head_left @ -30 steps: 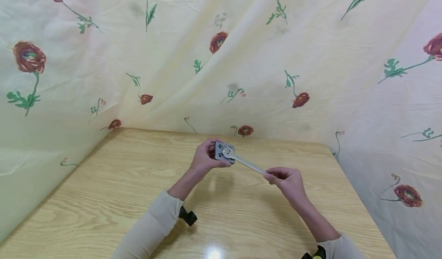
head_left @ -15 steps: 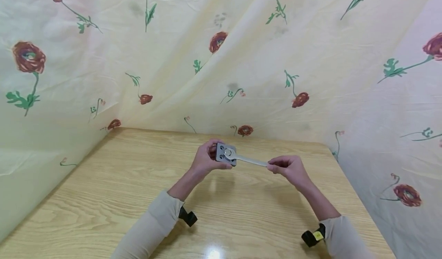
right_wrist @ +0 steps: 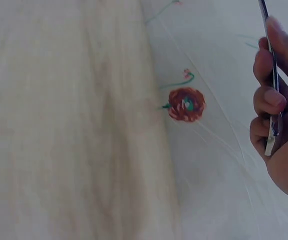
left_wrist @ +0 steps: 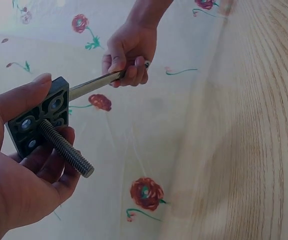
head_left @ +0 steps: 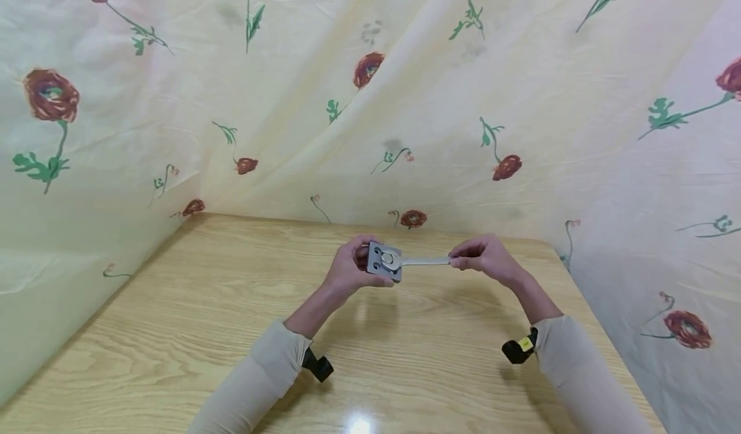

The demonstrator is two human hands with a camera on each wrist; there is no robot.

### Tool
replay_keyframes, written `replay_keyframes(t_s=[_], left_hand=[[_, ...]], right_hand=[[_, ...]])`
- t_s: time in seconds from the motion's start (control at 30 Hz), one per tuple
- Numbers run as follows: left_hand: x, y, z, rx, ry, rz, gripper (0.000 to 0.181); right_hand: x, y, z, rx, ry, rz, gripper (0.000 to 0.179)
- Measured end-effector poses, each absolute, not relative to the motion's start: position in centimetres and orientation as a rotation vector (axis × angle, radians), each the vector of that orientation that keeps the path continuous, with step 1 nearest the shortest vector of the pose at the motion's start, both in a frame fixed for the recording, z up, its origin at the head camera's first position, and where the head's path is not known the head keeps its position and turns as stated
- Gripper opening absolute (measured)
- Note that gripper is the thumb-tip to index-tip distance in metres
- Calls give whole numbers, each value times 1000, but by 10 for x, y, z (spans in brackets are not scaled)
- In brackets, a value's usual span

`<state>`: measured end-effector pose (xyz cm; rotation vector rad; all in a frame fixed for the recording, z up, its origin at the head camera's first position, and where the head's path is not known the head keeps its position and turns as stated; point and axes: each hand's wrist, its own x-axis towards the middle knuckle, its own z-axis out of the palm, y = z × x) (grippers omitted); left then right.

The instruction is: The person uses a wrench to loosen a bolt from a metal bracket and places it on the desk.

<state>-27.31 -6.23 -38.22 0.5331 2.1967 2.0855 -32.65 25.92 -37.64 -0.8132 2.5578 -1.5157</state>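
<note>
My left hand (head_left: 346, 270) grips a square grey plate (head_left: 375, 267) with round holes near its corners, holding it above the table. In the left wrist view a threaded bolt (left_wrist: 66, 148) sticks out of the back of the plate (left_wrist: 18, 122), between thumb and fingers. A silver wrench (head_left: 425, 261) has its ring end around the bolt head (head_left: 387, 259) on the plate's front face. My right hand (head_left: 486, 257) pinches the wrench's far end, and the handle lies nearly level. In the right wrist view the fingers curl round the wrench (right_wrist: 274, 85).
Beneath both hands is a wood-grain table (head_left: 231, 331). A cream cloth with red flowers (head_left: 289, 99) hangs behind it and along both sides. Each wrist carries a black camera, such as the right one (head_left: 517, 351).
My right hand has moved up, swinging the wrench handle from slanting downward to nearly level. The plate and left hand have shifted slightly right.
</note>
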Motion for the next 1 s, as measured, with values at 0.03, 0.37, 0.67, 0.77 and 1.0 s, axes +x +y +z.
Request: replay_keyframes(t_s=[0.03,0.37,0.67,0.77,1.0], left_hand=[[-273,-62,-383,533,2194,2086,67],[-274,-59,-385,511,2167,2074,67],[-274,-58,-387,526,2135,2094,69],[-274,-58,-386,513,2139,2096,68],[-274,-59,-385,502,2139,2121,68]], right_hand=[[-330,260,-375,-824,2550,-1506,19],[-369,259,-364,-904,2446,-1345,17],[-392,254,-349,-924,2329,-1274,12],[-396,252,-348,-920,2313,-1274,14],[-391,255,-348,-984,2325,-1324,16]])
